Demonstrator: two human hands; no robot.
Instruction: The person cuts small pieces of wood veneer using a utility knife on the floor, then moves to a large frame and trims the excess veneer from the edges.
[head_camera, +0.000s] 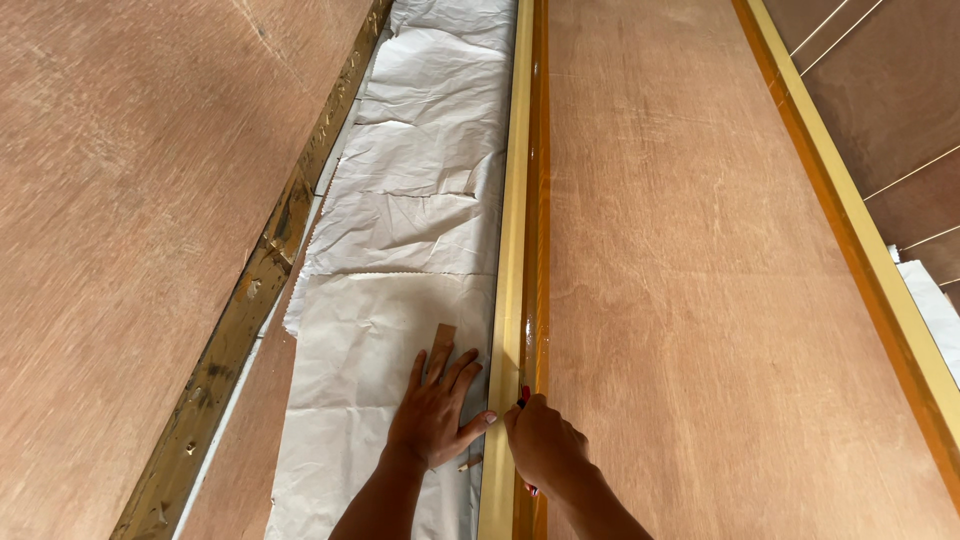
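A thin red-handled tool (524, 396) sits pinched in the right hand (540, 440), only its red tip showing above the knuckles and a sliver of red below the wrist; what kind of tool it is cannot be told. The right hand is curled closed around it, fingers folded in, and rests on the glossy amber edge (540, 250) of a long plywood panel (690, 280), right where that edge meets a pale cream strip (514, 250) running along it.

Just beside it, the left hand (432, 415) lies flat with its fingers spread on crumpled white paper (400, 230), the thumb reaching toward the cream strip and nearly meeting the right hand's fingers. The fingertips of the left hand touch a small brownish piece of tape or wood (443, 338) lying on the paper just ahead of them. A short tan sliver (470, 462) lies on the paper beside the left wrist, between the two forearms.

The paper stretches away from the hands in overlapping sheets, filling the channel between the cream strip and a second plywood panel (130, 200) that lies well to the left of the left hand. That panel's near edge (250, 290) is darker, worn and blotchy.

To the right of the right hand the big panel runs broad and bare, ending at another amber and cream border (850, 230) along its far side. Beyond that border are reddish-brown boards with thin pale lines (890, 100) and a bit of white sheet (935, 310).
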